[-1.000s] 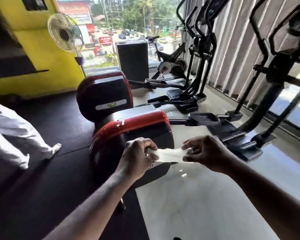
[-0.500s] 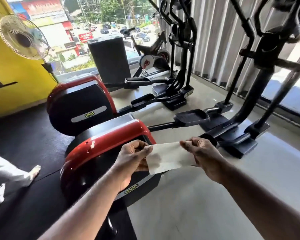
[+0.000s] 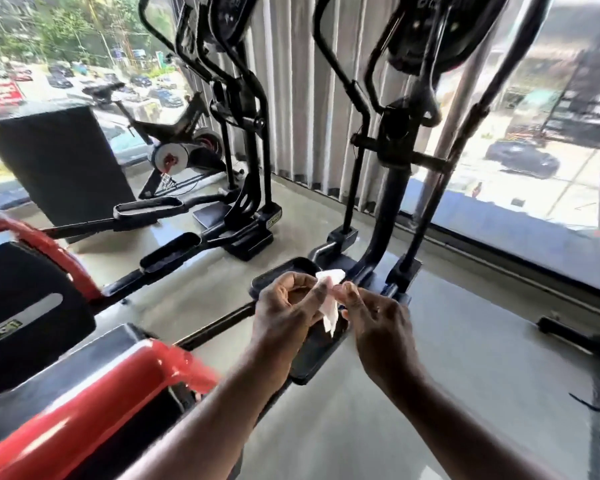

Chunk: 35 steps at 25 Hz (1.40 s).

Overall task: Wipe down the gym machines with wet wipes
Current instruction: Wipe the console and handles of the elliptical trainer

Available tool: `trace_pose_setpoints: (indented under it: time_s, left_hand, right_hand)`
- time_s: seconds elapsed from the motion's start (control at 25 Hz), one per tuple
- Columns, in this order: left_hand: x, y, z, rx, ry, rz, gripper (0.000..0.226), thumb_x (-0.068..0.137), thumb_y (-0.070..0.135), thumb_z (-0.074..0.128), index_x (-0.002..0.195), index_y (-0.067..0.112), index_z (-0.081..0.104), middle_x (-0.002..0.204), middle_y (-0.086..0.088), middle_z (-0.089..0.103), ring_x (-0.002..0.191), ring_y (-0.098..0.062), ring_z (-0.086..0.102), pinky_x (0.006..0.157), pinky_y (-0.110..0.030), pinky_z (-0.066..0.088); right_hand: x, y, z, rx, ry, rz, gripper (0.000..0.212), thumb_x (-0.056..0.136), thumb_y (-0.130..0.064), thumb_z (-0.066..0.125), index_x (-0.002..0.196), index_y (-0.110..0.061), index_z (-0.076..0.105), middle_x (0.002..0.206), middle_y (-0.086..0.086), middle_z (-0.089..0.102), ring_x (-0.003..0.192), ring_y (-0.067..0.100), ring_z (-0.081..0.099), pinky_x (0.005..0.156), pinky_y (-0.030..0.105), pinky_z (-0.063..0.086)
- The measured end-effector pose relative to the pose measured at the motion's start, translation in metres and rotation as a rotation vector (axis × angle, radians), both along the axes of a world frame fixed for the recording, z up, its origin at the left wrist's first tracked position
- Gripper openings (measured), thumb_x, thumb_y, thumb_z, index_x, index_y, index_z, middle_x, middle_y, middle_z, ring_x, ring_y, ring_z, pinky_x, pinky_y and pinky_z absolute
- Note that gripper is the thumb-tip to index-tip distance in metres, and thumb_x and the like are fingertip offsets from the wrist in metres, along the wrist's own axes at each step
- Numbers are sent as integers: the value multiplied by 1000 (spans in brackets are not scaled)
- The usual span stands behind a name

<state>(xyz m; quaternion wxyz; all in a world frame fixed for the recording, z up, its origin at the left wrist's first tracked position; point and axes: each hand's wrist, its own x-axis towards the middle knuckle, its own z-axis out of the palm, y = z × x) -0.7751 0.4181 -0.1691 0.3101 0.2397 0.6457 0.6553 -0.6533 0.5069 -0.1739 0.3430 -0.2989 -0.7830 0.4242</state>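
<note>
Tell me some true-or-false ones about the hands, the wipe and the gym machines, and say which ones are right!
1. The left hand and the right hand both pinch the wipe. True.
2. The wipe lies spread flat on the red cover. False: it is bunched up between the two hands, held in the air, not touching the red cover.
3. An exercise bike stands by the far window. True.
4. The ground under the hands is green carpet. False: the floor there is pale and shiny.
</note>
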Motion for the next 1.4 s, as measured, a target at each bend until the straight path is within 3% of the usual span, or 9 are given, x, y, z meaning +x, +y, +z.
trace_pose_setpoints:
  time_s: [0.16, 0.32, 0.44, 0.64, 0.84, 1.0, 1.12, 1.28, 1.4]
  left_hand:
    - [-45, 93, 14, -1, 76, -168, 41, 75, 28, 96, 106, 21, 70, 95, 2, 81, 90, -17, 79, 79, -32, 64]
    - [-63, 192, 29, 48, 34, -321, 17, 88, 10, 83, 102, 17, 76, 97, -7, 81, 93, -33, 77, 81, -45, 63]
    - [-59, 273, 46, 65, 70, -416, 5, 94, 20, 79, 99, 19, 79, 98, -8, 81, 95, -33, 78, 87, -56, 63]
    - [-41, 394, 84, 124, 174, -383, 10, 95, 21, 78, 90, 12, 77, 82, -7, 78, 67, -22, 71, 56, -31, 58]
    - [-34, 489, 142, 164, 306, -367, 13, 96, 28, 76, 99, 15, 79, 93, -3, 81, 88, -24, 76, 80, -36, 63]
    - [-41, 557, 188, 194, 341, -381, 16, 92, 37, 79, 99, 22, 80, 94, 1, 81, 95, -25, 76, 89, -41, 60]
    - [-51, 616, 220, 262, 371, -401, 15, 90, 34, 81, 94, 20, 80, 92, -4, 80, 96, -33, 74, 89, -49, 59]
    - [-71, 684, 258, 351, 398, -425, 15, 86, 35, 84, 93, 22, 79, 91, 8, 80, 84, -4, 73, 75, -31, 53]
    - [-93, 746, 284, 419, 378, -422, 22, 83, 36, 87, 98, 23, 77, 96, 9, 80, 94, -9, 74, 88, -42, 61]
  right_hand:
    - [-23, 75, 15, -235, 211, -94, 38, 101, -39, 49, 95, -15, 79, 90, 16, 77, 88, 37, 73, 80, 52, 58]
    - [-11, 168, 30, -387, 296, -295, 35, 82, -40, 80, 109, -20, 71, 104, 2, 79, 100, 24, 74, 94, 51, 59]
    - [4, 236, 43, -441, 240, -94, 40, 76, -42, 85, 98, -13, 72, 93, 1, 73, 89, 18, 65, 80, 36, 53]
    - [14, 350, 76, -314, 417, -239, 27, 77, -30, 87, 76, -10, 69, 73, 6, 62, 69, 19, 53, 66, 36, 41]
    - [19, 456, 136, -306, 390, -88, 22, 86, -17, 83, 93, -9, 64, 90, 9, 76, 75, 22, 70, 57, 24, 52]
    - [11, 526, 176, -322, 411, -20, 48, 79, -23, 88, 119, -6, 70, 110, 19, 77, 104, 38, 75, 83, 50, 62]
    - [6, 575, 205, -281, 389, 14, 41, 87, -22, 82, 118, 3, 72, 113, 25, 75, 108, 44, 73, 92, 57, 60]
    - [0, 634, 252, -148, 413, -19, 29, 92, -14, 73, 115, 5, 74, 111, 29, 74, 100, 44, 74, 89, 52, 58]
    - [-13, 692, 297, -38, 429, -140, 23, 90, -13, 72, 110, -5, 79, 110, 23, 76, 97, 35, 74, 91, 51, 55]
